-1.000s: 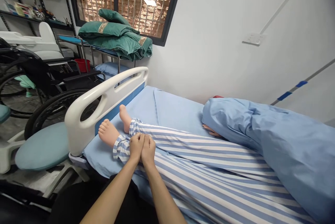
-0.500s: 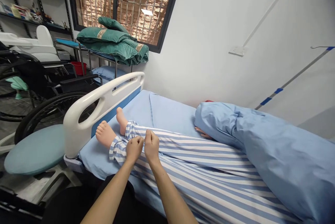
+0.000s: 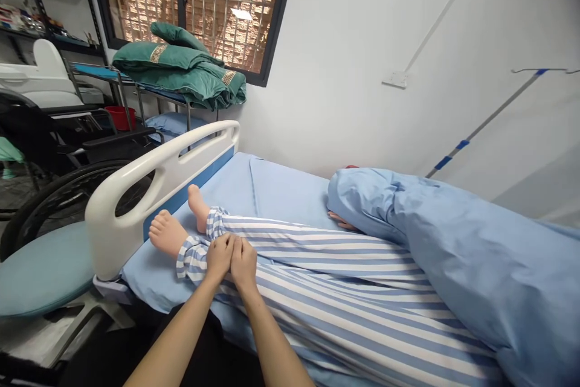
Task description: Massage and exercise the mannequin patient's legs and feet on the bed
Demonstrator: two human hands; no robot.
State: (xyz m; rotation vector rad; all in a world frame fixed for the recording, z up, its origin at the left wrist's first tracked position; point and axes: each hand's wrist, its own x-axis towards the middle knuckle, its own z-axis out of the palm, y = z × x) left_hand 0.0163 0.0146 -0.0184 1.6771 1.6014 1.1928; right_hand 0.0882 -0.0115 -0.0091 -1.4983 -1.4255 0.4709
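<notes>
Blue-and-white stripes are met by two fists at the lower centre of the frame, where the left hand (image 3: 220, 256) and the right hand (image 3: 243, 259) are set side by side over the nearer trouser leg (image 3: 290, 295), close to its gathered cuff (image 3: 189, 257). Half a second earlier the pair is seen parted, the right one raised higher; now the gap is closed, and contact with the shin appears to be restored, which may be judged one beat of a repeated motion. The fingers of both hands are curled inward, knuckles upward, with their undersides hidden; whether any cloth is pinched cannot be told. The camera's view is shifted too, with more of the hooked pole (image 3: 493, 116) brought in at the right

The nearer leg is stretched diagonally from the lower right toward the centre left, loosely clad, its stripes run lengthwise and its fabric softly creased. The nearer foot (image 3: 167, 234) and the farther foot (image 3: 198, 207) are left bare, toes up, near the white bed board (image 3: 102, 230). At the right, the upper part of the lying figure is covered by a blue quilt (image 3: 435, 242), and at its edge another hand (image 3: 343, 221) is partly shown
</notes>
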